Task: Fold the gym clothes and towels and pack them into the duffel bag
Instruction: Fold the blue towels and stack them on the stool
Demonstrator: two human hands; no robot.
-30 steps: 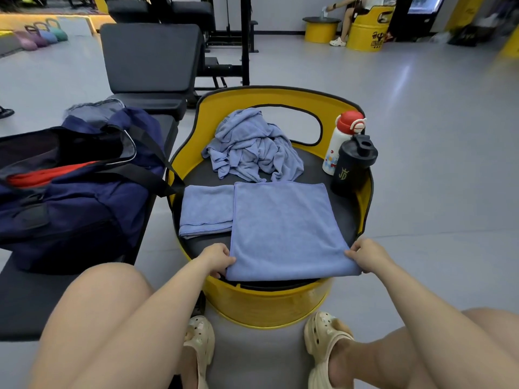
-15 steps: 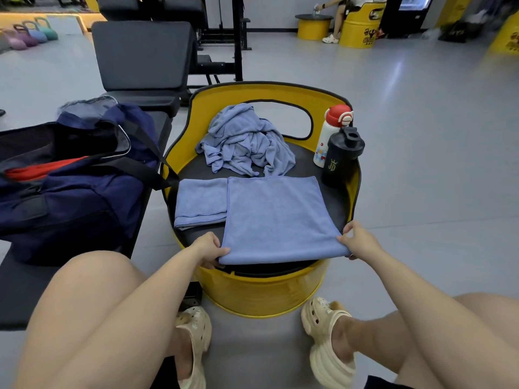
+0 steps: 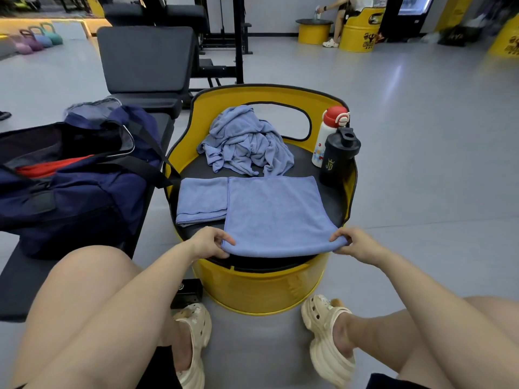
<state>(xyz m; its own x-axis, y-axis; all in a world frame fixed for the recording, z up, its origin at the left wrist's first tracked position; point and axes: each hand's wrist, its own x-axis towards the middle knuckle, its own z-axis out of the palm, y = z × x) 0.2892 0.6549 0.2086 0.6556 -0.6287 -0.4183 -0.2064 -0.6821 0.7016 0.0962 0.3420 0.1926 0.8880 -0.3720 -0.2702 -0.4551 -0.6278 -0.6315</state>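
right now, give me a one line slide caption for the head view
Left hand and right hand pinch the near corners of a blue towel on a yellow barrel seat.

Flat blue towel [image 3: 276, 214] beside folded towel [image 3: 202, 200]; navy duffel bag [image 3: 75, 189] open.

A white bottle with a red cap [image 3: 327, 136] stands at the right rear edge of the yellow barrel seat [image 3: 261, 290], touching a black shaker bottle [image 3: 338, 157] just in front of it. A small black box [image 3: 187, 293] lies on the floor by the barrel's left base. Pastel kettlebells [image 3: 38, 37] line the far left wall.
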